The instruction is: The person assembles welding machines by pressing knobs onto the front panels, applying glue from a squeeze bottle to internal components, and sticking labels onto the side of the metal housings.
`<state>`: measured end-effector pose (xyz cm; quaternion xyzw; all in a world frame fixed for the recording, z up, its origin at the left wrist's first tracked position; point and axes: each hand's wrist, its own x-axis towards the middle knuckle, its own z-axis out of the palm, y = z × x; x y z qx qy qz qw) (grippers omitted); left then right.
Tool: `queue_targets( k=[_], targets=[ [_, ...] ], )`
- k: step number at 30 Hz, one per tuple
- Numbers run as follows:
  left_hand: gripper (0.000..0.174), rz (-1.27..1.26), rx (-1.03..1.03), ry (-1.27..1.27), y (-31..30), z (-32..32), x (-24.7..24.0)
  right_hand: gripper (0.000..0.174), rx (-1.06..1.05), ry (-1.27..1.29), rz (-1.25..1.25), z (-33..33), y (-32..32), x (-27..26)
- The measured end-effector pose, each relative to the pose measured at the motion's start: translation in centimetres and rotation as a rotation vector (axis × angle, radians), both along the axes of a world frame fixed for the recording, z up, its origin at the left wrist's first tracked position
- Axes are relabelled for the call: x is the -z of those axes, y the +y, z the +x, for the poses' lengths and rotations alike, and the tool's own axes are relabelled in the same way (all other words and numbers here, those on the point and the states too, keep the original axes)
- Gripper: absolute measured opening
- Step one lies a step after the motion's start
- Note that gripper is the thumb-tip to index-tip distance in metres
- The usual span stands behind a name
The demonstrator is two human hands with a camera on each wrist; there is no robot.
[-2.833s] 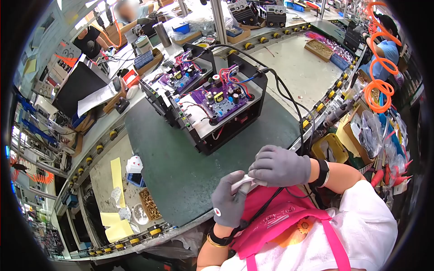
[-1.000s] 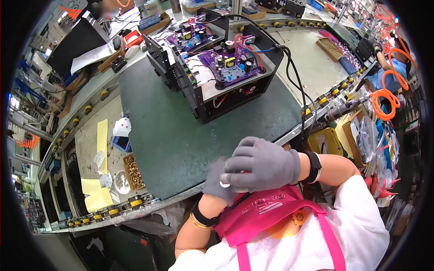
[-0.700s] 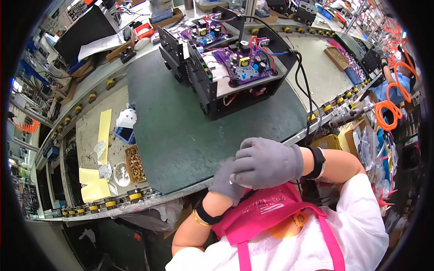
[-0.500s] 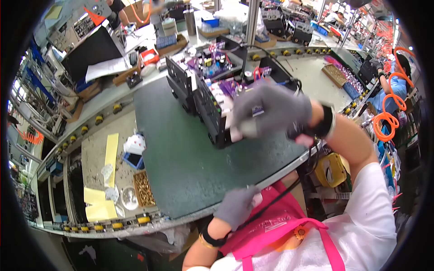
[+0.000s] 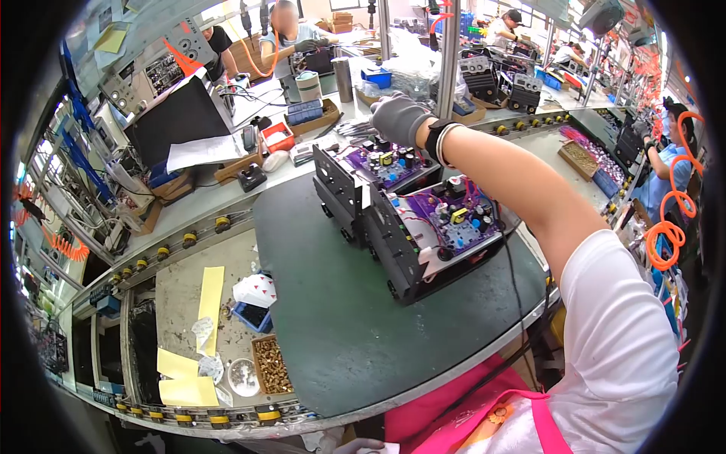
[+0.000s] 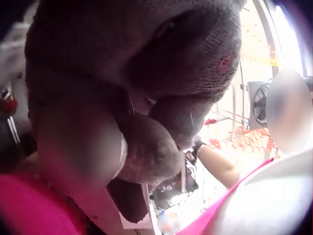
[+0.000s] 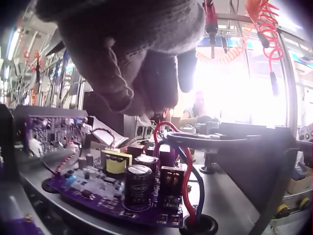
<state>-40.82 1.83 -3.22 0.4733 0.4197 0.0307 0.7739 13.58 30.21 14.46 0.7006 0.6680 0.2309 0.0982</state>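
Note:
Two black metal device chassis stand side by side on a green mat, the near one and the far one. Their open tops show purple circuit boards with capacitors and wires. My gloved right hand reaches over the far chassis, fingers loosely bent downward. In the right wrist view, it hangs above a circuit board with a big black capacitor. At the bottom edge of the head view is my gloved left hand, mostly cut off. Its curled fingers pinch a white paper-like strip.
Left of the mat lie yellow papers, a box of brass-coloured parts and a blue bin. Rollers line the workbench. Black cables trail off the near chassis. Other people work behind and at right.
My hands were together over the pink apron, then parted. The right hand swung forward and left over the far chassis. The left hand dropped to the bottom edge as the head view tilted up.

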Motion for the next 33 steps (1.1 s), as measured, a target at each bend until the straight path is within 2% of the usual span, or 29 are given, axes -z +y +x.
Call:
queue_targets(
  k=[2, 3, 4, 6, 7, 8, 9, 10, 11, 12, 13, 14, 15, 16, 17, 18, 20, 21, 23, 26, 27, 28, 30, 31, 32, 33],
  targets=[
    [0.025, -0.005, -0.119, 0.081, -0.6, -2.3, 0.0, 0.014, 0.01, -0.099, -0.077, 0.1, 1.3, 0.9],
    [0.026, 0.016, -0.195, 0.11, -1.0, -3.9, 1.5, 0.015, 0.075, -0.114, -0.21, -1.8, 0.1, -0.4],
    [0.027, 0.034, -0.271, 0.138, -1.4, -5.7, 3.8, 0.02, 0.162, 0.014, -0.211, -1.9, 0.5, 0.0],
    [0.032, 0.062, -0.369, 0.205, -1.4, -8.3, 5.4, 0.025, 0.136, 0.201, -0.254, -2.6, -1.1, -2.0],
    [0.032, 0.09, -0.447, 0.229, -1.3, -8.8, 5.6, 0.029, 0.088, 0.422, -0.343, -2.2, -1.9, -3.5],
    [0.032, 0.118, -0.526, 0.257, -0.9, -9.3, 5.9, 0.028, 0.058, 0.454, -0.22, -2.6, -3.9, -4.7],
    [0.031, 0.312, -0.441, 0.357, 0.5, -10.0, 7.0, 0.031, -0.061, 0.439, -0.082, -1.6, -5.2, -4.8],
    [0.03, 0.492, -0.36, 0.467, 2.6, -11.1, 9.1, 0.031, -0.086, 0.495, 0.06, -0.7, -7.0, -4.8],
    [0.031, 0.373, -0.511, 0.483, 2.0, -10.8, 8.8, 0.027, -0.34, 0.71, 0.189, 0.5, -11.3, -4.6],
    [0.032, 0.259, -0.683, 0.489, 1.6, -10.4, 8.4, 0.021, -0.262, 0.852, 0.192, -1.3, -14.6, -5.3],
    [0.032, 0.16, -0.863, 0.489, 1.2, -10.0, 8.0, 0.02, -0.193, 0.884, 0.199, 0.1, -17.1, -4.6],
    [0.037, 0.174, -0.924, 0.337, 1.1, -11.0, 10.9, 0.022, -0.326, 0.797, 0.261, 1.6, -19.7, -3.8],
    [0.043, 0.178, -0.977, 0.178, 1.2, -11.9, 13.8, 0.023, -0.271, 0.863, 0.337, 2.3, -22.1, -2.6],
    [0.047, 0.124, -1.074, 0.048, 1.3, -11.3, 13.8, 0.023, -0.215, 0.873, 0.39, 2.3, -24.5, -1.7],
    [0.05, 0.084, -1.059, 0.042, 1.7, -9.3, 10.1, 0.025, -0.172, 0.846, 0.411, 3.1, -26.5, -0.4],
    [0.053, 0.097, -1.026, 0.068, 2.0, -9.2, 9.9, 0.027, -0.123, 0.809, 0.449, 4.3, -28.0, 0.8],
    [0.053, 0.139, -0.947, 0.137, 2.2, -9.7, 10.1, 0.032, -0.063, 1.07, 0.537, 5.9, -30.3, 4.0],
    [0.051, 0.14, -0.864, 0.204, 2.3, -10.1, 9.6, 0.035, -0.011, 1.112, 0.522, 5.4, -30.7, 4.7],
    [0.047, 0.162, -0.695, 0.331, 3.0, -11.2, 8.0, 0.037, -0.02, 1.078, 0.523, 5.2, -31.1, 6.0],
    [0.041, 0.465, -0.394, 0.526, 3.7, -12.7, 6.4, 0.039, -0.012, 1.055, 0.478, 4.1, -30.7, 5.7],
    [0.036, 0.564, -0.293, 0.518, 4.4, -12.6, 4.4, 0.04, -0.001, 1.04, 0.449, 3.7, -30.5, 5.4],
    [0.031, 0.493, -0.326, 0.528, 5.0, -11.3, 1.3, 0.04, 0.017, 1.052, 0.427, 4.0, -30.2, 5.3],
    [0.025, 0.396, -0.462, 0.334, 7.0, -9.7, -2.4, 0.042, 0.053, 1.073, 0.387, 4.8, -29.5, 5.5],
    [0.02, 0.563, -0.458, 0.258, 8.6, -8.8, -3.0, 0.042, 0.044, 1.051, 0.406, 4.9, -29.2, 5.6],
    [0.019, 0.54, -0.507, 0.25, 10.3, -7.4, -4.8, 0.041, 0.06, 1.042, 0.407, 4.9, -29.0, 5.7],
    [0.018, 0.651, -0.471, 0.313, 12.7, -6.6, -4.8, 0.041, 0.077, 1.032, 0.409, 4.8, -29.0, 5.8]
  ],
)
